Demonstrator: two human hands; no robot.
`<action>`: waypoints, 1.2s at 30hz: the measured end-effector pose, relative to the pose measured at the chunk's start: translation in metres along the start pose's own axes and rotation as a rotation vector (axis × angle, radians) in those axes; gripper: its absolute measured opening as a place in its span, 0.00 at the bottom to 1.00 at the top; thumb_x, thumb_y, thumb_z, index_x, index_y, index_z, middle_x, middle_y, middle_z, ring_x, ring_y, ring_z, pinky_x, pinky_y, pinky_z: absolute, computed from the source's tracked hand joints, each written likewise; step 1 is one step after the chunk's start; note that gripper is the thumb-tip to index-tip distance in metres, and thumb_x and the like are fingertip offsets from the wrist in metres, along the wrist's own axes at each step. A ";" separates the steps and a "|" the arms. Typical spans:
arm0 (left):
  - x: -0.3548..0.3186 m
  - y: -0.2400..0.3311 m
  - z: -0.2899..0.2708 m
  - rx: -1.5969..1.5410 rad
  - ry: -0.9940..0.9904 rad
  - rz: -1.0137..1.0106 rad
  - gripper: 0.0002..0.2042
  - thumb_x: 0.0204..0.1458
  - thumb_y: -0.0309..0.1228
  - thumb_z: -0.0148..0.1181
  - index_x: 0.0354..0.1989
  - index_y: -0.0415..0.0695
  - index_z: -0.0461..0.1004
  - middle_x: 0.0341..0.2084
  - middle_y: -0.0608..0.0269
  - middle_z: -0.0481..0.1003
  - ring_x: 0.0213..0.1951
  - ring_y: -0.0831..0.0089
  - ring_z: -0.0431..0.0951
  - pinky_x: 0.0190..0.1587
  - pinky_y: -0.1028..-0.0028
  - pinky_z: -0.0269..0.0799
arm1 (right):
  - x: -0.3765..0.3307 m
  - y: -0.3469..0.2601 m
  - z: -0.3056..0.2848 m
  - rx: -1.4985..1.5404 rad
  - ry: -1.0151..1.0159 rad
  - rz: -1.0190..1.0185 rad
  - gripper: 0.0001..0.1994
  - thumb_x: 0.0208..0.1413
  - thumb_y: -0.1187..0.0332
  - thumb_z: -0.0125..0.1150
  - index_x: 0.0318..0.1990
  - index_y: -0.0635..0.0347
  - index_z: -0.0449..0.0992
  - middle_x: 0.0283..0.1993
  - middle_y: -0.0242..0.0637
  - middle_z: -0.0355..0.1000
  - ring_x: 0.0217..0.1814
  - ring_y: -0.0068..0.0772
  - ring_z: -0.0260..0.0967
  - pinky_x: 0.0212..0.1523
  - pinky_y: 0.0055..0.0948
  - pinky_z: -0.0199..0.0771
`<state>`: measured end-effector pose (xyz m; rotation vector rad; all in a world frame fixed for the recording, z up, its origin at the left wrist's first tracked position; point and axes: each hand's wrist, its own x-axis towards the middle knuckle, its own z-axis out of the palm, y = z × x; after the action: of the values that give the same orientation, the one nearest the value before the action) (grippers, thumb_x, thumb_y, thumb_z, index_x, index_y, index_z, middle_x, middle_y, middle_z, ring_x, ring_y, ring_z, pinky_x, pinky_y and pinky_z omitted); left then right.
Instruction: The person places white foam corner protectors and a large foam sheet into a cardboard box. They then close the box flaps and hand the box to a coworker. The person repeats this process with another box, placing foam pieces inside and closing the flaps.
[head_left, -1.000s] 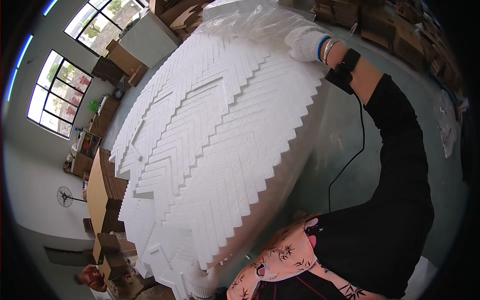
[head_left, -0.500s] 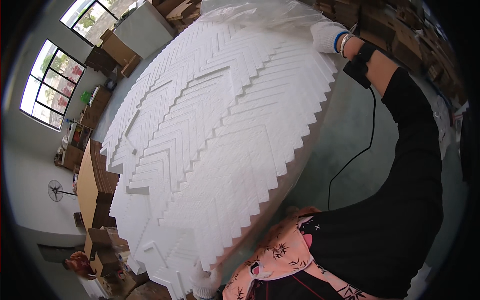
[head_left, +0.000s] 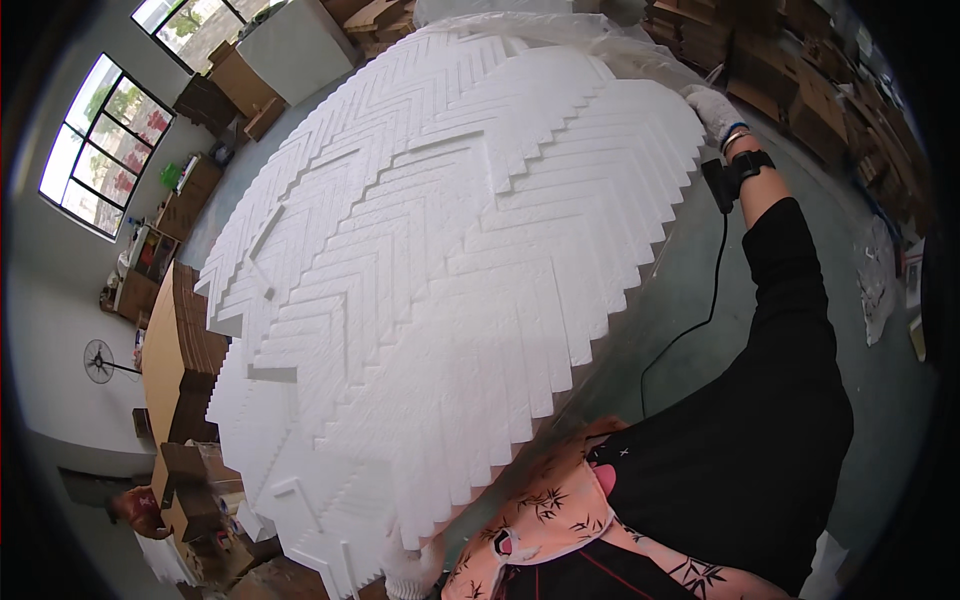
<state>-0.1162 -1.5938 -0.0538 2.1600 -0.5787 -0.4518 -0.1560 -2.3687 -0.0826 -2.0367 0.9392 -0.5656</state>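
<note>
Rows of white V-shaped foam pieces (head_left: pixel 480 340) lie nested in a zigzag pattern across a broad surface before me. My right hand (head_left: pixel 712 112), in a white knit glove with a blue cuff, grips the far right end of the nearest row; its fingertips are partly hidden. At the near end of that row my left hand (head_left: pixel 410 568), gloved too, is closed against the foam, mostly cut off by the lower edge. Clear plastic film (head_left: pixel 600 38) lies crumpled along the far edge. A black device (head_left: pixel 738 178) with a cable is strapped to my right wrist.
Stacked cardboard sheets (head_left: pixel 185 350) stand left of the foam, with opened boxes (head_left: pixel 195 490) nearer to me. More cardboard (head_left: pixel 800 90) is piled at the far right. A wall fan (head_left: pixel 100 361) and windows (head_left: pixel 105 145) are on the left. Grey-green floor (head_left: pixel 690 330) shows at right.
My right hand has moved right and a little nearer, and the near foam row has spread or shifted that way. The far end of the row now shows more plainly beside the film.
</note>
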 end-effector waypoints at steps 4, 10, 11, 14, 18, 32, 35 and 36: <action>-0.013 -0.008 0.002 0.244 0.025 -0.027 0.13 0.61 0.33 0.58 0.48 0.37 0.79 0.33 0.47 0.82 0.34 0.57 0.83 0.36 0.62 0.76 | -0.023 0.011 0.058 1.024 0.120 0.328 0.17 0.70 0.62 0.50 0.57 0.62 0.75 0.54 0.35 0.77 0.53 0.31 0.72 0.56 0.30 0.72; -0.011 -0.027 0.004 0.025 -0.014 -0.066 0.14 0.62 0.35 0.59 0.49 0.38 0.79 0.38 0.49 0.83 0.37 0.56 0.82 0.39 0.63 0.76 | 0.009 0.042 0.018 -0.322 0.197 -0.543 0.23 0.67 0.62 0.53 0.67 0.61 0.68 0.64 0.36 0.72 0.64 0.29 0.67 0.66 0.29 0.65; -0.014 -0.028 0.009 0.035 0.005 -0.025 0.14 0.62 0.35 0.59 0.50 0.39 0.80 0.39 0.50 0.83 0.38 0.56 0.83 0.41 0.63 0.77 | -0.006 0.001 0.025 -0.446 0.303 -0.529 0.27 0.60 0.64 0.60 0.67 0.60 0.69 0.65 0.37 0.71 0.66 0.31 0.65 0.68 0.28 0.63; -0.006 -0.029 0.017 0.035 0.003 0.091 0.15 0.61 0.35 0.60 0.50 0.40 0.79 0.41 0.51 0.83 0.40 0.56 0.82 0.43 0.64 0.77 | -0.009 -0.029 0.001 0.035 -0.228 -0.222 0.28 0.56 0.67 0.63 0.66 0.59 0.70 0.66 0.38 0.70 0.68 0.30 0.63 0.68 0.28 0.63; 0.010 -0.022 0.028 0.002 -0.030 0.104 0.16 0.60 0.36 0.61 0.52 0.39 0.79 0.42 0.51 0.82 0.42 0.56 0.82 0.45 0.64 0.76 | -0.035 -0.022 0.013 0.558 -0.303 -0.207 0.27 0.57 0.75 0.50 0.66 0.70 0.67 0.67 0.42 0.68 0.69 0.31 0.62 0.71 0.25 0.57; -0.031 -0.013 0.009 -0.248 0.167 -0.090 0.24 0.54 0.38 0.67 0.56 0.36 0.76 0.49 0.49 0.79 0.49 0.56 0.80 0.52 0.66 0.74 | -0.061 -0.001 0.005 1.078 -0.282 -0.287 0.31 0.72 0.51 0.44 0.69 0.71 0.59 0.71 0.44 0.62 0.73 0.37 0.58 0.75 0.35 0.53; -0.063 -0.009 -0.011 -0.370 0.284 -0.133 0.25 0.53 0.39 0.68 0.56 0.36 0.75 0.51 0.49 0.79 0.51 0.56 0.80 0.53 0.67 0.74 | -0.118 -0.033 0.000 1.221 -0.228 -0.175 0.33 0.70 0.49 0.44 0.72 0.65 0.56 0.74 0.45 0.57 0.76 0.40 0.53 0.76 0.40 0.48; -0.066 -0.008 -0.018 -0.425 0.294 -0.121 0.26 0.53 0.39 0.68 0.57 0.35 0.75 0.51 0.49 0.79 0.52 0.56 0.80 0.54 0.67 0.74 | -0.149 -0.059 0.003 1.234 -0.074 -0.062 0.33 0.70 0.49 0.43 0.73 0.64 0.55 0.75 0.45 0.55 0.77 0.42 0.52 0.76 0.40 0.47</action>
<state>-0.1601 -1.5415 -0.0420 1.8109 -0.1678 -0.2823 -0.2221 -2.2280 -0.0455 -0.9490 0.2915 -0.8173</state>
